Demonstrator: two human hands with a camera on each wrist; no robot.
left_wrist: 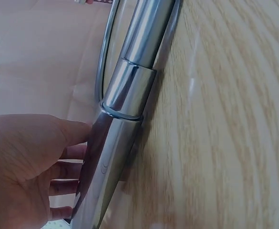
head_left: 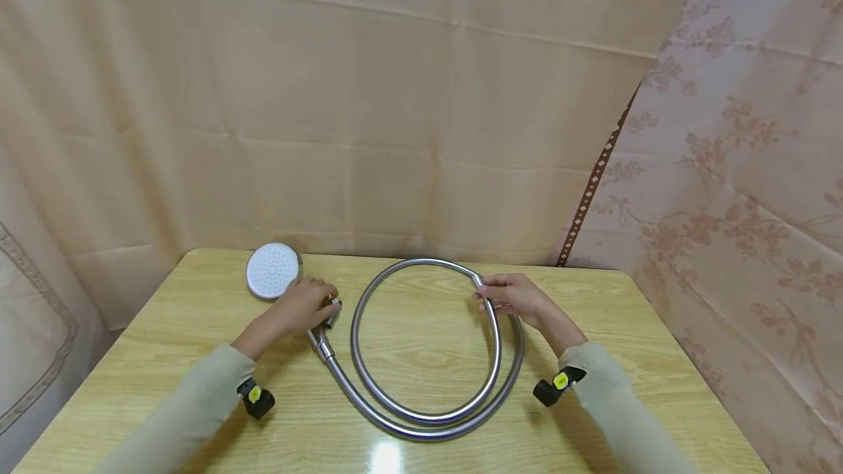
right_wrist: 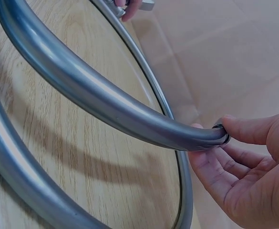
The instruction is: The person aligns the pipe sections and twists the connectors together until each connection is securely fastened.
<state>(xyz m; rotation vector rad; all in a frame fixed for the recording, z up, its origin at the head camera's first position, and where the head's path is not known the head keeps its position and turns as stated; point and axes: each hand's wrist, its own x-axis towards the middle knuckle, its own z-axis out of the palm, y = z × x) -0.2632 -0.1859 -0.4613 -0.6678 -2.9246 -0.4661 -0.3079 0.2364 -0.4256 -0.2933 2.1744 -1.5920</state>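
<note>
A shower head with a white round face (head_left: 273, 271) lies at the table's back left, its chrome handle (left_wrist: 108, 152) joined to a coiled silver shower hose (head_left: 428, 415). My left hand (head_left: 304, 303) reaches over the handle. Its thumb and fingers hold a small chrome fitting (head_left: 333, 313) beside the handle; in the left wrist view the handle hides the fingertips. At the right of the coil, my right hand (head_left: 516, 298) pinches the hose's free end (right_wrist: 215, 137) between thumb and fingers, raised off the table.
The light wooden table (head_left: 276, 445) carries the hose's loop between the hands. Beige curtain cloth (head_left: 369, 108) hangs along the back edge, and a flowered curtain (head_left: 744, 203) hangs at the right. Black wrist cameras sit on both sleeves.
</note>
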